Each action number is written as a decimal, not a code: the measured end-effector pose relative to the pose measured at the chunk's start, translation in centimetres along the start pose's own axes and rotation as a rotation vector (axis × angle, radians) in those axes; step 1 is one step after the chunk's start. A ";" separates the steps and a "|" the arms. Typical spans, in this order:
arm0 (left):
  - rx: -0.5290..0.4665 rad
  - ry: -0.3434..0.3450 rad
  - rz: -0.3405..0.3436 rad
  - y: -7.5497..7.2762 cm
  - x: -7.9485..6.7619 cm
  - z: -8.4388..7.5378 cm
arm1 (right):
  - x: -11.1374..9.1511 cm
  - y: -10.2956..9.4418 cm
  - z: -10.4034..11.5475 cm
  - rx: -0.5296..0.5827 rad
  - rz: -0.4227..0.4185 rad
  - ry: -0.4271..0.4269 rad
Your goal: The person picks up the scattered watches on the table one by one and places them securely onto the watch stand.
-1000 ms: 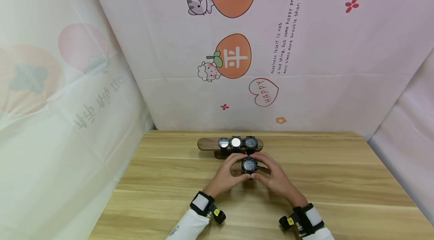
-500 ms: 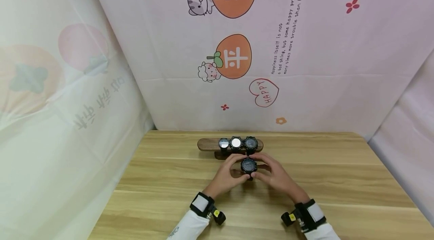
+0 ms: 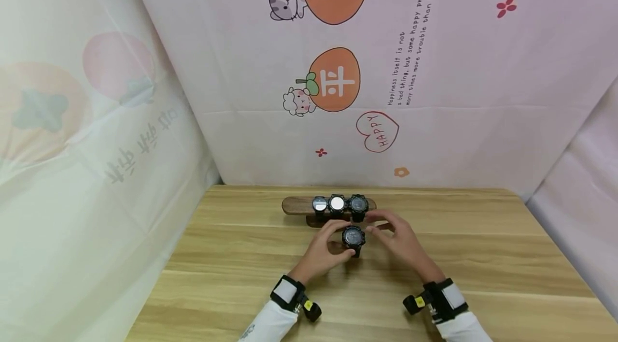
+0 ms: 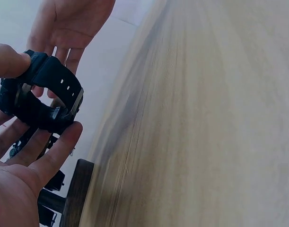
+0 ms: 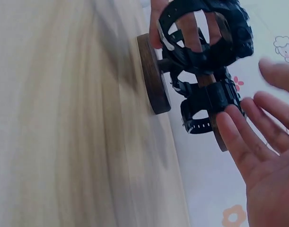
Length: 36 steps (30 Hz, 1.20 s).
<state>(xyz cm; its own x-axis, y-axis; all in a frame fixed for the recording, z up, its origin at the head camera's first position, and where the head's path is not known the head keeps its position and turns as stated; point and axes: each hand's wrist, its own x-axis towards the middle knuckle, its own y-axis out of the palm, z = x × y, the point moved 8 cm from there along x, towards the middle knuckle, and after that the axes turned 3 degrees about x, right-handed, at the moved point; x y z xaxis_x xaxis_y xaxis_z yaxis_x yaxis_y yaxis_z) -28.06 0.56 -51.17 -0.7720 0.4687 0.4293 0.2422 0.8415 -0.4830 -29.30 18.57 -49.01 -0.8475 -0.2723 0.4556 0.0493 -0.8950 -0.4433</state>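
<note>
My left hand pinches a black wristwatch between thumb and fingers, its round dial facing up. In the left wrist view the strap of this wristwatch forms a closed loop, raised off the table. My right hand is spread a little to the right of it, holding nothing. In the right wrist view the fingertips of that hand are right by a black watch on the wooden stand. The stand's bar carries three watches in a row; the rightmost watch sits directly behind the held one.
The stand's dark wooden base rests on the table near its back edge. A white printed cloth hangs behind the table, with more cloth along the left side.
My right hand has let go of the wristwatch and moved slightly right, its fingers now apart from it. The left hand keeps its hold in nearly the same place.
</note>
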 end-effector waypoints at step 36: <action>0.097 0.013 -0.025 -2.0 -0.7 0.6 | 2.2 -0.6 -3.7 -0.144 -0.017 0.113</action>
<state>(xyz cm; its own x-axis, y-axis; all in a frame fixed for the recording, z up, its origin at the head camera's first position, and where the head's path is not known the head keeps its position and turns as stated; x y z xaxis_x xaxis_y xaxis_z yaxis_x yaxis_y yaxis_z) -28.36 -1.56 -50.95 -0.7693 0.4521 0.4513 0.1650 0.8231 -0.5434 -33.19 19.86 -50.59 -0.9022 -0.2088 0.3775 -0.0346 -0.8372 -0.5457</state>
